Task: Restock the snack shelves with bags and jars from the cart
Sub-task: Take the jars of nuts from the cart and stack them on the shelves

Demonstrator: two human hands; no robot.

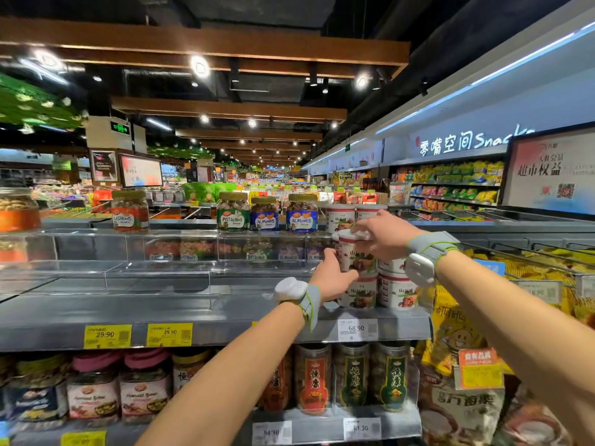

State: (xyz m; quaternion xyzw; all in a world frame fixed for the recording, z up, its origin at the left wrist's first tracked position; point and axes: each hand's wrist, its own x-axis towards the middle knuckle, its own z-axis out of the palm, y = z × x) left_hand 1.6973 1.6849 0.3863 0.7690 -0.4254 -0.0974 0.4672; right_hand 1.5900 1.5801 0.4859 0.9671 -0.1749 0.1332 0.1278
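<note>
A grey shelf point(128, 313) runs across the middle of the frame, its left end cut off at the edge. A clear stepped riser point(161, 275) stands on it, and the jars behind its panels show only as blurred reflections. At the lower right, yellow snack bags point(457, 336) hang partly hidden by the right forearm. On the tier below, tall dark jars point(351, 375) stand in a row, and the left forearm crosses in front of some of them. On the top step, centre frame, sit a pistachio jar point(233, 217) and almond jars point(301, 214).

Right of centre, stacked canisters point(399, 289) stand on the shelf, their labels too small to read. The white canister point(355, 255) is held upright just above this stack; whether it touches the one beneath cannot be told.

The right hand point(383, 236) covers its lid from above, fingers curled over the rim. The left hand point(331, 278) grips its lower left side; the fingertips go behind the canister, so their spread cannot be told.

Each wrist bears a grey strap with a white device point(291, 289). A price tag point(356, 329) reading 68.90 sits on the shelf edge below.
</note>
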